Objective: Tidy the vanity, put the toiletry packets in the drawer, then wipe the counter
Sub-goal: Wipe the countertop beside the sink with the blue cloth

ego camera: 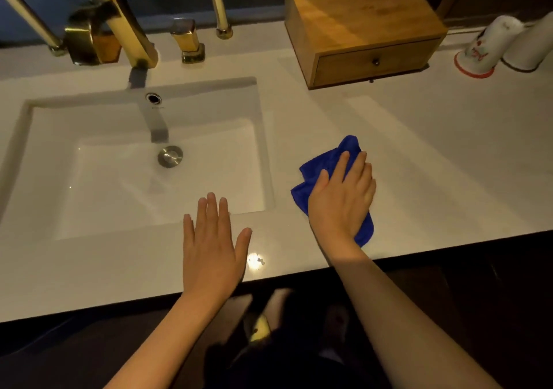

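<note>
My right hand (pixel 342 197) lies flat on a blue cloth (pixel 324 167), pressing it onto the white counter (pixel 434 161) just right of the sink. My left hand (pixel 211 245) rests palm down with fingers spread on the counter's front strip, below the sink's near right corner, holding nothing. A wooden box with one small drawer (pixel 374 62) stands at the back of the counter; the drawer is shut. No toiletry packets are visible.
A rectangular white sink (pixel 89 161) with a steel drain fills the left half. A gold faucet (pixel 119 26) and handle (pixel 188 41) stand behind it. Two upturned white cups (pixel 490 47) sit at the far right. The counter's front edge drops to a dark floor.
</note>
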